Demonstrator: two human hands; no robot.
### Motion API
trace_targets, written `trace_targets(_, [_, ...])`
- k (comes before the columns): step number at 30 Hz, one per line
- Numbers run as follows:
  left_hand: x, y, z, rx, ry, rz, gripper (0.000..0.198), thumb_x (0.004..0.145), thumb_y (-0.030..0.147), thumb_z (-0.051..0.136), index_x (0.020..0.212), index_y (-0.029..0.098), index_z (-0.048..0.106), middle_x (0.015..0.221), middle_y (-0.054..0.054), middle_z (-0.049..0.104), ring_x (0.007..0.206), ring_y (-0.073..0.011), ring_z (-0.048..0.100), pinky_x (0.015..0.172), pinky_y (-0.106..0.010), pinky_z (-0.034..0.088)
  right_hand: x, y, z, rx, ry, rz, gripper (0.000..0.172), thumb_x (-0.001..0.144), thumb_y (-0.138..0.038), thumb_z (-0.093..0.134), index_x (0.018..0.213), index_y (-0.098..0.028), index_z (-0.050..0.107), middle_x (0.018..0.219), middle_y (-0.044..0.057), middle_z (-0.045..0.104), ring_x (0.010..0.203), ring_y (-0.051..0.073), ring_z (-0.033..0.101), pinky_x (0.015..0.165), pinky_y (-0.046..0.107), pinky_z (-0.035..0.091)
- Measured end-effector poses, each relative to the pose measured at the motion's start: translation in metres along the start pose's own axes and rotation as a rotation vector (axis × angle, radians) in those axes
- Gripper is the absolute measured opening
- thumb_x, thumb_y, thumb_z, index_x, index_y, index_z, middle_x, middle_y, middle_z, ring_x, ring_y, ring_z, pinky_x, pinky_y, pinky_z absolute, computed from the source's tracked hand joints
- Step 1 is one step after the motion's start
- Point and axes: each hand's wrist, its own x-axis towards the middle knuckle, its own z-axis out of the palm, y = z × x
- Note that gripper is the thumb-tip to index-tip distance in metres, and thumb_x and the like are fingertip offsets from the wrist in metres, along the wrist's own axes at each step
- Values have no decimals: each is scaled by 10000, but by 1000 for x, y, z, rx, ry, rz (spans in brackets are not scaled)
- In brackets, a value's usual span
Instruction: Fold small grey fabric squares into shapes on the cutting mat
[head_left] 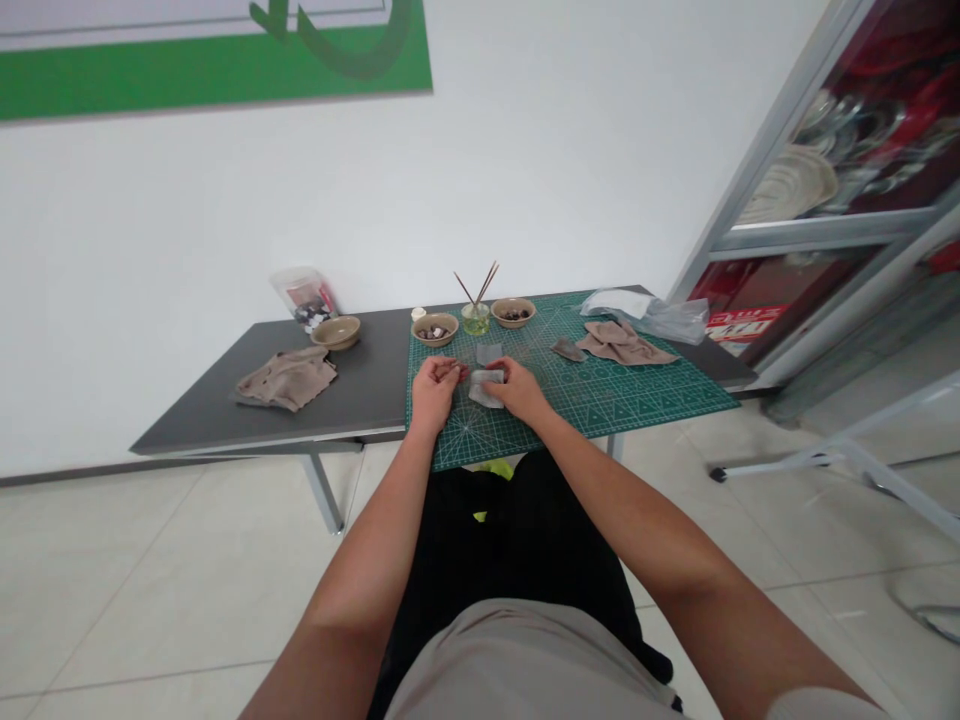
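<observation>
My left hand (435, 392) is closed in a pinch over the green cutting mat (637, 395), on a small dark reddish piece (463, 372) too tiny to make out. Close beside it, my right hand (523, 390) grips a grey sheet (484, 390) that looks like sandpaper, thumb and fingers at its right edge. A second grey sheet (489, 353) lies flat just beyond. Behind the hands stand a bowl of dark shell-like pieces (444, 341), a glass jar of yellowish liquid (475, 320) with thin sticks, and another bowl (513, 322) holding small dark bits.
Leftward on the dark table (367, 400) are a brown cloth (291, 380), a bowl (336, 334) and a clear plastic container (304, 297). Rightward lie a grey piece (568, 350), another brown cloth (630, 345) and a plastic bag (667, 317). A wall (562, 180) stands behind.
</observation>
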Motion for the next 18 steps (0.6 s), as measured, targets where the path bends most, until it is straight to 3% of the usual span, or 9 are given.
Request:
trace_targets(3, [0,0,0,39,-62,-24,249,735,309,689,894,197,533,853,-37,724,826,-183,705,819,-377,552,-2,-6,0,-255,66,-110,363,667,-182,701,1029,-178,670,1021,95,659,970,258,587,920,426,451])
trace_targets(6, [-2,5,0,199,-137,-30,235,732,315,699,883,183,577,874,-46,725,828,-177,689,786,-333,537,-4,-9,1,-317,128,-232,415,715,-204,702,1129,-190,669,1168,126,625,1130,293,524,1010,466,393])
trace_targets(11, [-7,14,0,520,-187,79,183,785,332,659,888,185,698,859,-36,714,772,-163,645,725,-291,502,-6,-6,3,-94,-18,-248,243,841,-232,599,1064,-214,694,999,61,715,910,198,650,874,356,492])
trace_targets(15, [-8,15,4,623,-268,113,227,781,230,629,995,188,693,934,-50,715,841,-185,644,771,-310,499,-8,-7,0,-49,38,-180,160,796,-235,641,943,-203,695,840,21,719,780,174,667,754,296,500])
trace_targets(18, [-9,15,8,839,-370,195,284,734,163,640,1011,191,692,973,-70,710,915,-233,621,830,-359,486,-11,-10,-7,-164,62,-181,136,746,-196,662,882,-198,678,742,-7,680,690,154,627,688,270,466])
